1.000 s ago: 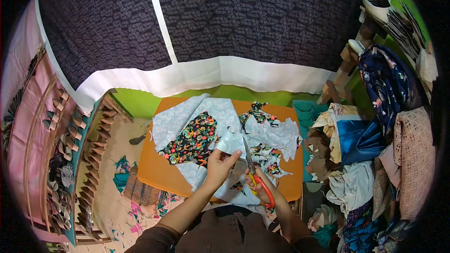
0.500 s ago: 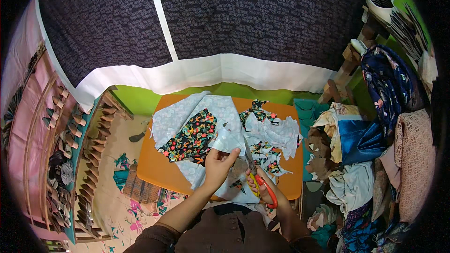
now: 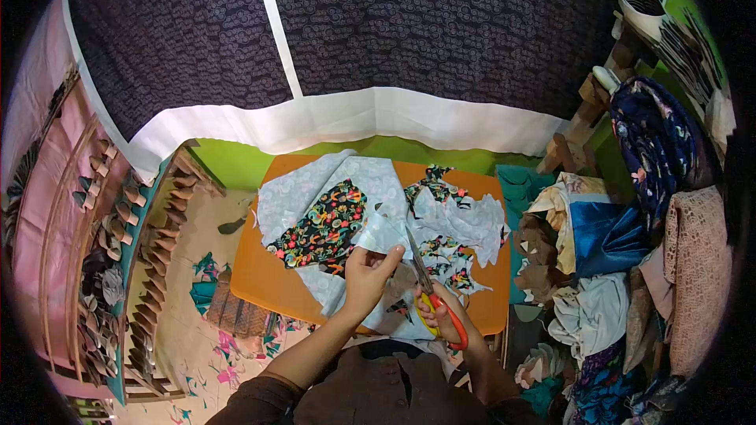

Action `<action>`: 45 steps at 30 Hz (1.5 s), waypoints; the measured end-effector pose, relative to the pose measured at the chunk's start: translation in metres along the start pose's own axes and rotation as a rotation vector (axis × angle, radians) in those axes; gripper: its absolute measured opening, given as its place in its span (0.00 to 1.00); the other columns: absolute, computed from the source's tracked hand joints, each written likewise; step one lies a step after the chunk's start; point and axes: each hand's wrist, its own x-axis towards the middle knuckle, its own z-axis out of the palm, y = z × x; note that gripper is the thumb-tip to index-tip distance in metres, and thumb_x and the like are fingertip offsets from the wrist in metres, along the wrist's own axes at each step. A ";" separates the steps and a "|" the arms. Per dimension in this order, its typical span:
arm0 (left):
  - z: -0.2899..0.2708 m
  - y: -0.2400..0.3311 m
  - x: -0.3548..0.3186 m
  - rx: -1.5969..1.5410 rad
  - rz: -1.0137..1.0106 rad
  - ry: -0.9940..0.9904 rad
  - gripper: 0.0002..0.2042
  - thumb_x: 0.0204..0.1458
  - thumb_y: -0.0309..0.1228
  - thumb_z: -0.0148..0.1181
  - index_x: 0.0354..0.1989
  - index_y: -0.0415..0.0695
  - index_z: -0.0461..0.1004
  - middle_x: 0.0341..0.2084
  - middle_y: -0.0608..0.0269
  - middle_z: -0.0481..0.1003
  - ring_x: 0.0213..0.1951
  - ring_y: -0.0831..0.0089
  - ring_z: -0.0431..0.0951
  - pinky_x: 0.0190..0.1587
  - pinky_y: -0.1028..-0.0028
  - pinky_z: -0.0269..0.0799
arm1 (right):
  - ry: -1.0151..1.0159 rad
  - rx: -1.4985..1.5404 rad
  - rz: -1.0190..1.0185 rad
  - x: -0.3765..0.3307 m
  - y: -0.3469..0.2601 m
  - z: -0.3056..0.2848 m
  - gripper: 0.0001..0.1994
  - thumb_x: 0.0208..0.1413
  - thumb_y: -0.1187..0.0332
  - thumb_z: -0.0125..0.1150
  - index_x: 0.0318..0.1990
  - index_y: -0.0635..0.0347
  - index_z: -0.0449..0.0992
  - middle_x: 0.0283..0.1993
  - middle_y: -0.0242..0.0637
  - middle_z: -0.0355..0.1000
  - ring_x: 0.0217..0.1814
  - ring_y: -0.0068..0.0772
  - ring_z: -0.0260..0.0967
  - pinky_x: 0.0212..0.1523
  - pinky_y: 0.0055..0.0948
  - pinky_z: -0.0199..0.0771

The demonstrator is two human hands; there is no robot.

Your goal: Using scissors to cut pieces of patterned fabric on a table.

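An orange worktop (image 3: 260, 287) carries pale fabric (image 3: 346, 189) beyond the grips. The left hand (image 3: 366, 279) pinches a fabric flap (image 3: 386, 230) just above its grip; the right hand (image 3: 442, 316), beside it, closes around orange-handled scissors (image 3: 429, 291), blades pointing at that flap.

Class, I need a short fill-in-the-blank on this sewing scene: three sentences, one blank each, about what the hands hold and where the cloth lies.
1. The right hand holds scissors with ____ handles.
2. The left hand holds up a piece of pale ____ fabric.
3. The black floral cloth lies on a table whose top is ____.

Missing words: orange-red; blue; orange
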 end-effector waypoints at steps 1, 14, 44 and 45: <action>-0.001 0.001 0.000 0.020 -0.023 -0.016 0.12 0.44 0.24 0.59 0.38 0.36 0.68 0.28 0.66 0.72 0.29 0.84 0.70 0.30 0.83 0.65 | 0.011 -0.059 0.023 -0.001 -0.001 0.000 0.33 0.44 0.36 0.46 0.42 0.60 0.61 0.27 0.23 0.56 0.22 0.10 0.50 0.21 0.11 0.51; -0.004 -0.003 0.000 0.009 -0.062 -0.163 0.14 0.43 0.23 0.59 0.39 0.37 0.66 0.29 0.66 0.71 0.28 0.83 0.70 0.30 0.83 0.65 | 0.135 0.232 0.319 0.002 -0.013 0.003 0.43 0.27 0.28 0.49 0.42 0.59 0.58 0.28 0.27 0.53 0.24 0.12 0.49 0.23 0.09 0.50; -0.007 0.013 0.001 0.254 -0.192 -0.279 0.11 0.42 0.25 0.61 0.33 0.39 0.67 0.19 0.75 0.65 0.20 0.90 0.59 0.22 0.86 0.55 | 0.024 -0.061 0.253 -0.010 -0.022 -0.004 0.41 0.32 0.28 0.46 0.40 0.60 0.58 0.26 0.26 0.52 0.23 0.12 0.48 0.21 0.11 0.50; -0.006 0.012 0.001 0.226 -0.190 -0.280 0.11 0.42 0.25 0.61 0.33 0.38 0.67 0.20 0.74 0.66 0.21 0.90 0.60 0.22 0.86 0.56 | 0.023 -0.061 0.252 -0.011 -0.018 -0.004 0.41 0.32 0.28 0.46 0.40 0.60 0.58 0.26 0.26 0.52 0.23 0.12 0.48 0.21 0.11 0.50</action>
